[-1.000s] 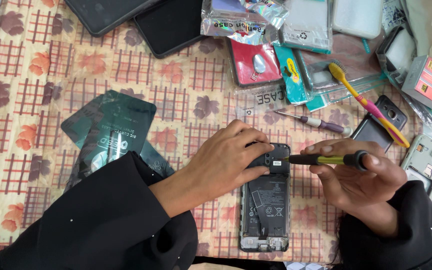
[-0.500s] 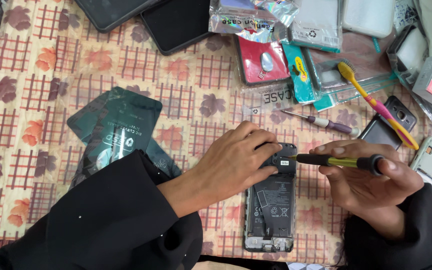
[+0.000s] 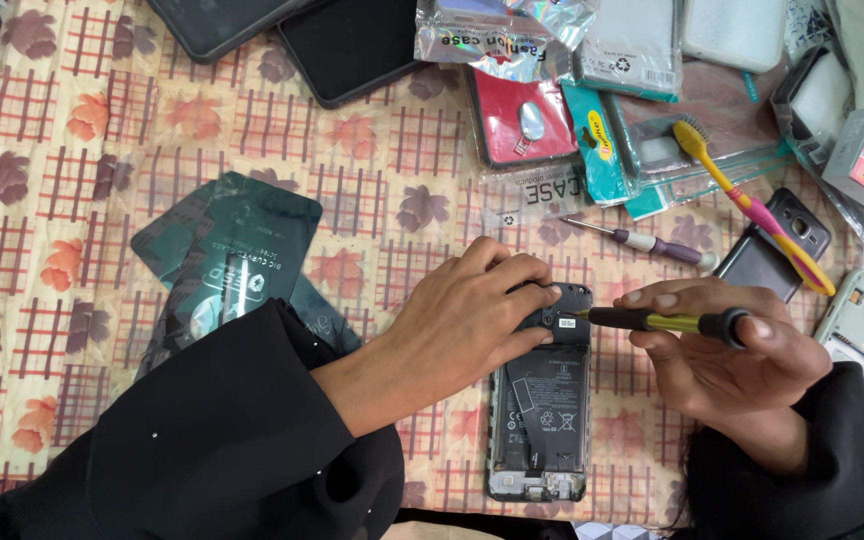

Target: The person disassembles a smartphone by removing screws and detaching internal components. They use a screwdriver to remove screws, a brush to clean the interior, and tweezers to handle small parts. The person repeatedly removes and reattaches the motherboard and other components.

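Left hand (image 3: pixel 467 315) presses the opened phone (image 3: pixel 542 420); right hand (image 3: pixel 727 350) holds screwdriver (image 3: pixel 657 321) on it.

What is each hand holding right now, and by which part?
The right hand holds a yellow-and-black screwdriver by its handle. The left hand grips nothing; its fingers press on the top end of the opened phone.

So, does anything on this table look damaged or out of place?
The phone under the left hand lies with its back cover off, battery and boards bare. The right hand holds a screwdriver at its top. A toothbrush lies among phone cases, which looks odd.
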